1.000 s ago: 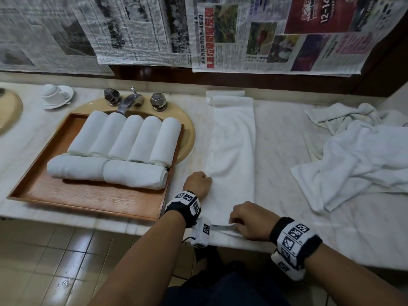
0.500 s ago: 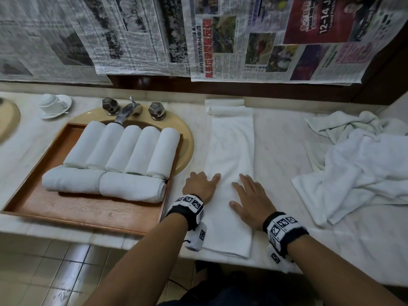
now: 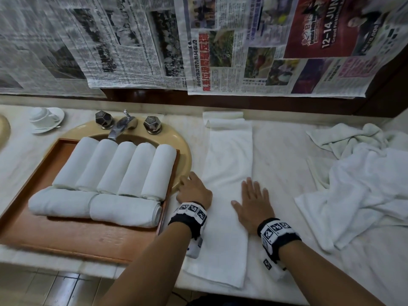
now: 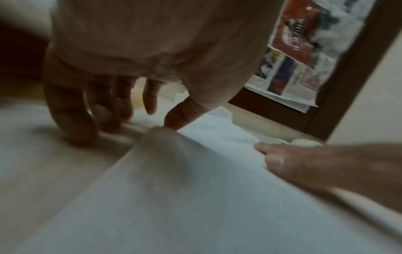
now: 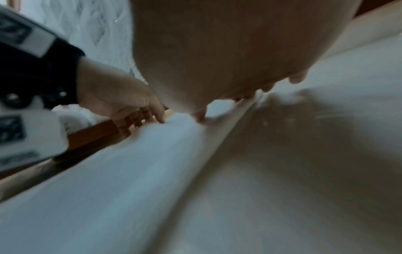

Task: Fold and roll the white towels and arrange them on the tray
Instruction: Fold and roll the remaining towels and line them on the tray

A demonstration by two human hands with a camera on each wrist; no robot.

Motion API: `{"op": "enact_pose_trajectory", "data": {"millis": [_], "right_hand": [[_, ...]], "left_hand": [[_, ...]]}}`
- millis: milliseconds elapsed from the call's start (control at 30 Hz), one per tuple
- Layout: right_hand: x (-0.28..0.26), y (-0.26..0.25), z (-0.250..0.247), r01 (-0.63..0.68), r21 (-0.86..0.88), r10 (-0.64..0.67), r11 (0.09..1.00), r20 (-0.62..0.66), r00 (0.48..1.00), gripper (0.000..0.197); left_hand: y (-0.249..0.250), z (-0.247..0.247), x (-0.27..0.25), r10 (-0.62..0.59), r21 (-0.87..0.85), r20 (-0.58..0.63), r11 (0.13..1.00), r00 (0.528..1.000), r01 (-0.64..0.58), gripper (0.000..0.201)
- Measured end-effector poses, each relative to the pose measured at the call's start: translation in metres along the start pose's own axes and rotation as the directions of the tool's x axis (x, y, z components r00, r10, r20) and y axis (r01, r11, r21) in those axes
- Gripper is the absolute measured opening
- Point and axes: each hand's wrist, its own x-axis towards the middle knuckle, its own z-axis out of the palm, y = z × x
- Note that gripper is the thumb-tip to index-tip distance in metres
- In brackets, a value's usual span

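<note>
A marble counter under newspaper-covered wall holds a long folded towel running from its back edge to its front edge. Since half a second ago both hands have slid outward. The right hand lies flat, fingers straight, on the towel's right edge; the left hand, fingers bent, grasping nothing, presses its left edge beside the tray of rolled towels.

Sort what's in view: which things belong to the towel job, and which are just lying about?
Job:
folded towel strip
rolled towels
wooden tray
unfolded towel pile
left hand
right hand

Lying about:
cup and saucer
tap
newspapers
</note>
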Motion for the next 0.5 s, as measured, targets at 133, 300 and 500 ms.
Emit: {"op": "enact_pose_trajectory", "data": {"millis": [133,300,500], "right_hand": [[0.015,-0.006,-0.008,0.107,-0.010,-0.108,0.994,-0.136,0.985,0.076],[0.035,0.007,-0.022,-0.137,0.058,0.138,0.989,-0.002,0.990,0.071],[0.051,0.002,-0.025,0.140,-0.013,-0.140,0.990,-0.091,0.986,0.073]], "left_hand": [[0.017,0.018,0.002,0.543,0.251,-0.037,0.817,0.839,-0.519,0.067],[0.015,0.021,0.043,0.471,0.228,0.148,0.839,0.870,-0.493,0.067],[0.031,0.026,0.053,0.643,0.261,0.147,0.708,0.752,-0.656,0.063]]}}
